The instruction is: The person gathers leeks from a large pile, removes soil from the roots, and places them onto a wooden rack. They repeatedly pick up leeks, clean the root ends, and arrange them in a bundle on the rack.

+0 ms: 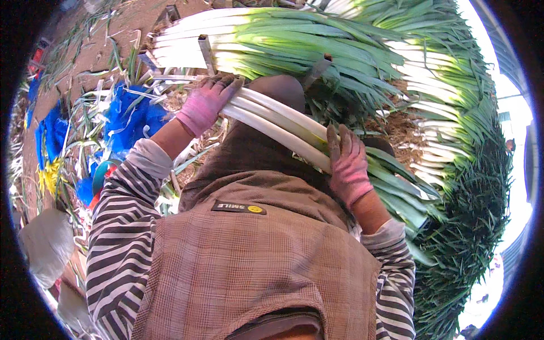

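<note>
Several long green onions (280,123) lie slantwise across my lap, their white stalks to the left and green leaves trailing to the right. My left hand (210,102), in a soiled pink glove, grips the stalks towards their left end. In a matching glove, my right hand (348,163) is closed around them where white turns to green. Just beyond my knees, a thick bundle of green onions (272,42) rests between metal uprights (207,55), with roots on the left. The root ends of the held stalks are partly hidden by my left hand.
A long heap of green onions (442,127) curves along the right side. Blue netting (131,114) lies on the littered ground at left, beside loose leaf scraps. Yellow strands (50,175) and a teal ring-shaped item (102,172) are farther left. Another metal post (318,70) rises beside my knee.
</note>
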`<state>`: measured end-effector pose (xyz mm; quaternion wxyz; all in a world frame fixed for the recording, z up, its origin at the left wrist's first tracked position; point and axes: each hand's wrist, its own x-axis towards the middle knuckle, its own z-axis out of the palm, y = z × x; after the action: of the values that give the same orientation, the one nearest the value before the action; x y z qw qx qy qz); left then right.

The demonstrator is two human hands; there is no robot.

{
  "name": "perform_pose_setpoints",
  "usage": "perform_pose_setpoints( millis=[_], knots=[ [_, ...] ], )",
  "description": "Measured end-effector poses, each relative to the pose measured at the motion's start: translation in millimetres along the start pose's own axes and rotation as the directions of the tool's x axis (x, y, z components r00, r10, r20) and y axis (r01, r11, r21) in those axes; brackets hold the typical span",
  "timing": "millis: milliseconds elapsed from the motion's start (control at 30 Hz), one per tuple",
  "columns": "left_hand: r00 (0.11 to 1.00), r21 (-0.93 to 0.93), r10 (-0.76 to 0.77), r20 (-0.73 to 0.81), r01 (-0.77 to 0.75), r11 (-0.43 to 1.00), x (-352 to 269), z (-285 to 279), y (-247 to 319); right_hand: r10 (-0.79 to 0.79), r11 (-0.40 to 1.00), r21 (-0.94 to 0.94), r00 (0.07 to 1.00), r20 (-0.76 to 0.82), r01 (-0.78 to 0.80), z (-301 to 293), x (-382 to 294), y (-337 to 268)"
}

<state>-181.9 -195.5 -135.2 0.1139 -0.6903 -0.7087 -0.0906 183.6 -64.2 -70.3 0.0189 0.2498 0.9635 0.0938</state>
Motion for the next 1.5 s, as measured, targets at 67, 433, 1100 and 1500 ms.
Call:
perform_pose_setpoints(
  millis=[67,433,1100,1500],
  knots=[
    [0.998,-0.011,0.007,-0.060,-0.008,1.000,-2.1,4.9,-2.7,0.055,0.998,-0.014,0.998,0.021,-0.054,14.2,-0.2,-3.6],
    [0.912,-0.403,-0.055,-0.407,-0.126,0.906,-28.1,-26.0,-10.5,0.037,0.997,0.065,0.987,0.154,-0.048,19.5,0.4,9.7],
    [0.549,-0.445,-0.835,0.041,0.758,0.477,-124.6,83.1,-117.0,-0.004,1.000,0.022,0.999,0.051,0.003,29.1,2.7,5.7],
    [0.708,-0.986,-0.691,0.147,0.163,-0.042,-95.7,76.9,-78.8,-0.050,0.991,0.131,0.969,0.240,0.019,-2.4,11.9,10.4]
  ],
)
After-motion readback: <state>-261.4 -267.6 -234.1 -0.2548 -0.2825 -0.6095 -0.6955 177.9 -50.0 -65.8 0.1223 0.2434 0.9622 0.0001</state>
